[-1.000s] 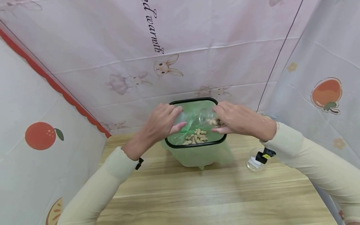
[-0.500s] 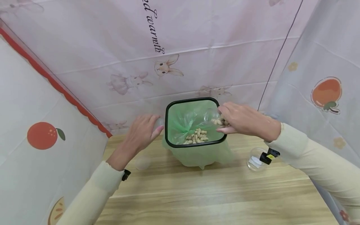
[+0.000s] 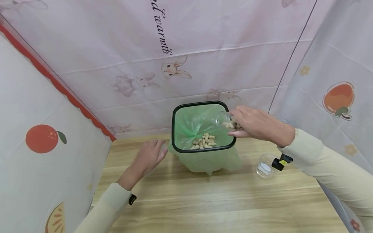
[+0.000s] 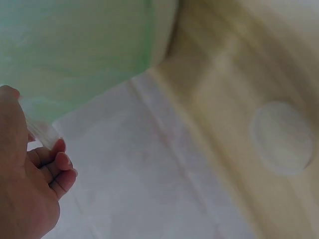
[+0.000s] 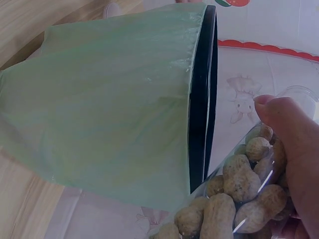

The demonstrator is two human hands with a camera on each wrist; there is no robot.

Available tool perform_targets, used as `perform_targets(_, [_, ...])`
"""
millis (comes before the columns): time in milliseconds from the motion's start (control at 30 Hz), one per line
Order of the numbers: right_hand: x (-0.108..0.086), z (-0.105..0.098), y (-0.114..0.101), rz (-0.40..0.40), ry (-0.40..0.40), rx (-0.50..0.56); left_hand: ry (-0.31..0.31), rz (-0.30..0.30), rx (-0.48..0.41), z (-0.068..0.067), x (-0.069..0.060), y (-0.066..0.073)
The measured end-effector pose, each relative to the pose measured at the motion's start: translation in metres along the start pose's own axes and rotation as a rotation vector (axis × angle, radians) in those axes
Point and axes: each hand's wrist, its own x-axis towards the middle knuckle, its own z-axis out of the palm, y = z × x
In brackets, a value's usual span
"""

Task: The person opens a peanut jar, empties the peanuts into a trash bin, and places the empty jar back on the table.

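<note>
My right hand (image 3: 252,124) grips a clear jar (image 3: 222,119) of unshelled peanuts, tilted with its mouth over the bin. In the right wrist view, peanuts (image 5: 239,179) fill the jar behind its clear wall. The bin has a black rim (image 3: 204,149) and a green liner bag (image 3: 209,160). Several peanuts (image 3: 205,141) lie inside it on the liner. Left of the bin, just above the table, my left hand (image 3: 145,157) pinches a thin clear lid (image 4: 42,130), partly hidden by the fingers.
Right of the bin stands another clear jar (image 3: 265,165) with a white label. A round whitish lid (image 4: 281,138) lies on the wooden table (image 3: 204,200) near the left hand. Printed cloth walls (image 3: 131,42) rise behind the table and on both sides.
My left hand has moved from over the bin, beside the jar's mouth, leftward and down with the clear lid. The right hand and peanut jar have shifted slightly right, still tilted.
</note>
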Motion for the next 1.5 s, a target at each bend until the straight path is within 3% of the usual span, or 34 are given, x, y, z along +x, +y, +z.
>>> perform_targets(333, [-0.002,0.000,0.002,0.016,-0.012,0.003,-0.100,-0.008,-0.041,0.052,-0.028,0.004])
perform_targets(533, [-0.001,0.002,0.004,0.004,-0.001,-0.002,-0.156,-0.035,-0.095,0.073,-0.043,0.005])
perform_targets(733, [-0.004,0.006,0.005,-0.009,0.022,-0.021,-0.261,-0.102,-0.101,0.092,-0.059,0.005])
perform_targets(833, [-0.004,0.005,0.005,-0.009,0.018,-0.026,-0.276,-0.118,-0.098,0.098,-0.067,0.004])
perform_targets(1200, [-0.004,0.004,0.005,-0.001,0.004,-0.026,-0.226,-0.119,-0.081,0.108,-0.089,-0.007])
perform_targets(1500, [-0.005,0.003,0.003,0.017,-0.014,-0.020,0.035,0.069,0.063,0.115,-0.095,-0.013])
